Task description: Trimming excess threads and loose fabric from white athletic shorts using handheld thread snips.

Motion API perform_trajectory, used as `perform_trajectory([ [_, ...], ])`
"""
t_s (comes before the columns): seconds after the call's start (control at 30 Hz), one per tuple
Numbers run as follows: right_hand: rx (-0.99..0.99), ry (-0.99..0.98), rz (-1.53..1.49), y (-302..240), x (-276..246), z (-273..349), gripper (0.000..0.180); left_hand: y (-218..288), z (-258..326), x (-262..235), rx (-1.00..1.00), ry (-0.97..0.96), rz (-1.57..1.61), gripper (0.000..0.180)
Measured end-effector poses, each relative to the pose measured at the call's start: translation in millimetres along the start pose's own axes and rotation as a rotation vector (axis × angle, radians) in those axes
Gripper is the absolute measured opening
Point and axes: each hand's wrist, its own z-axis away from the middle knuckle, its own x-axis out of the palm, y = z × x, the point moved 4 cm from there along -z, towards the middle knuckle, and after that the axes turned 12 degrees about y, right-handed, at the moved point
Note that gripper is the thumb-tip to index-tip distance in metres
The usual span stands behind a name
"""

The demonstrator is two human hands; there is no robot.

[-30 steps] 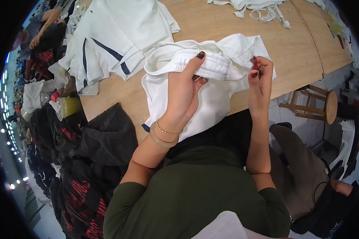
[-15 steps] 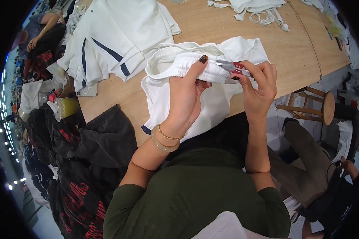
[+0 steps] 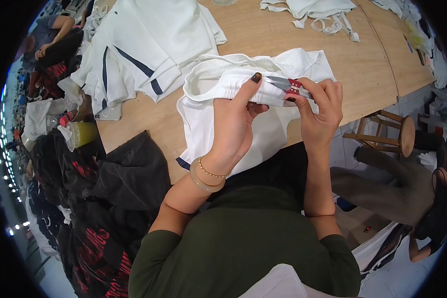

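White shorts (image 3: 243,139) with a gathered elastic waistband lie at the table's near edge, and a navy trim shows at one leg. My left hand (image 3: 236,114) is closed on the waistband, thumb on top and fingers underneath. In my right hand (image 3: 320,107) are red-handled thread snips (image 3: 293,88), pinched between thumb and fingers. Their metal blades point left and rest close to the waistband, just right of my left thumb. Whether the tips touch the cloth I cannot tell.
White garments with navy stripes (image 3: 139,39) are piled at the back left. A phone (image 3: 109,113) lies beside them. Dark clothes (image 3: 134,169) and a cup of yellow drink (image 3: 82,135) are at left. A wooden stool (image 3: 406,136) and a person (image 3: 427,203) are at right.
The waistband and my left hand have shifted slightly right. The snips stay by the waistband, moved a touch left. The person at the right has moved, uncovering a box on the floor.
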Motion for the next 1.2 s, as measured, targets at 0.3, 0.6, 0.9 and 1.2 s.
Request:
perform_trajectory([
  [0.3,0.506,0.106,-0.281,13.1,3.2,-8.6,0.024,-4.5,-2.5,-0.5,0.022,0.003,-0.045,0.021],
  [0.6,0.851,0.077,-0.341,75.7,36.0,-24.0,0.020,-5.0,-4.6,-3.7,-0.004,-0.030,0.000,0.017],
  [0.9,0.814,-0.051,-0.417,42.0,4.1,6.1,0.017,0.7,-9.1,-11.2,0.060,-0.056,0.034,0.015],
  [1.2,0.396,-0.149,-0.453,1.8,13.1,-0.6,0.016,3.1,-6.4,-12.6,0.033,-0.011,-0.046,0.017],
])
